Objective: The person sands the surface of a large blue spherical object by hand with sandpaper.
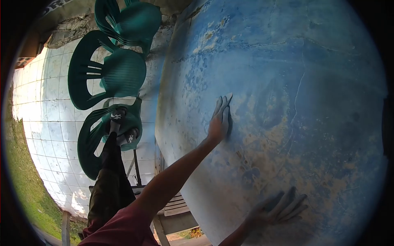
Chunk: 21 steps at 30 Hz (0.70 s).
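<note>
My left hand [220, 119] lies flat on a worn blue wall [262, 78], its fingers stretched out and held close together. A small pale pointed edge shows at its fingertips; I cannot make out what it is. Lower down in the view, my right hand [279, 208] has its fingers spread over the same wall, touching or very close to it. Greyish dust coats the fingers of both hands. Around them the blue paint is patchy, with brownish bare spots and a long thin crack.
My shoes [130, 136] are on a green plastic chair [88, 143]. Two more green chairs [123, 74] stand in a row beyond it, along the wall. White floor tiles [53, 135] run to a grass strip [30, 197]. A slatted wooden piece [176, 205] shows below my arm.
</note>
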Available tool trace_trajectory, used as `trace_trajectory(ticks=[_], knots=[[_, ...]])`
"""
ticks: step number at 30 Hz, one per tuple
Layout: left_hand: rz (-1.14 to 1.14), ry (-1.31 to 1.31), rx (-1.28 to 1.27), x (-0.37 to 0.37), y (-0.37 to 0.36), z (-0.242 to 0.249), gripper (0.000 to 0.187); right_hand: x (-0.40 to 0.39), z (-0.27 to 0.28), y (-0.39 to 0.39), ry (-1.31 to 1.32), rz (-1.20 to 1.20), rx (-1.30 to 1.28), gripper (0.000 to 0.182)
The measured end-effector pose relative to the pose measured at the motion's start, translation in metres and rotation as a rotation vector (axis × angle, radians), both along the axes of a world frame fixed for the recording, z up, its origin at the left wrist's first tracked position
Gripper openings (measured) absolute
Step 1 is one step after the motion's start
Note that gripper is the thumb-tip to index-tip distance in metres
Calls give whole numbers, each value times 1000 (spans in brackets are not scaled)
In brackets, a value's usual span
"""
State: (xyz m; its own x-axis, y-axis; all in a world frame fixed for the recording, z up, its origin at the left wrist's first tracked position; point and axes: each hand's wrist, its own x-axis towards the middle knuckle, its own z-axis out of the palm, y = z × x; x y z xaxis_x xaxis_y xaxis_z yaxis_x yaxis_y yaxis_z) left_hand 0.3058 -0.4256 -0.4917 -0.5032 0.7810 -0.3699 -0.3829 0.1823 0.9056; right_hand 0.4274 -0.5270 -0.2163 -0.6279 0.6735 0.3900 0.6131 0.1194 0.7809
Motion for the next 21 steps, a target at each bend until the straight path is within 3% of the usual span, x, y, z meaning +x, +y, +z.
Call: trace_trajectory(ticks=[2, 3, 6, 8, 9, 10, 12, 15, 17, 19, 21], knots=[[-50, 37, 82, 50, -51, -4, 51, 1, -1, -2, -28, -20, 13, 35], [-63, 5, 116, 51, -59, 18, 50, 1, -1, 0, -70, -35, 34, 35], [23, 66, 226, 23, -14, 64, 50, -1, -2, 1, -69, -25, 37, 35], [121, 171, 227, -10, 44, 34, 48, 5, -1, 3, -88, -9, 26, 35], [91, 54, 102, -26, 61, 13, 47, 6, -1, 3, -88, 10, 22, 35], [87, -235, -48, -28, 75, -21, 49, 4, -4, 5, -82, 8, 19, 35], [22, -204, -141, -15, 58, -53, 51, -4, -12, 12, -24, 45, 19, 36], [-36, -36, -32, 21, -17, -10, 52, -20, -35, 22, -9, -32, -53, 38], [-72, 38, 178, 20, -32, 43, 49, -33, -47, 33, 13, -61, -68, 37], [-103, 141, 424, -14, 2, 92, 52, -42, -57, 43, 53, -55, -121, 37], [6, 215, 529, -46, 62, 112, 50, -40, -66, 49, 56, -38, -141, 36]])
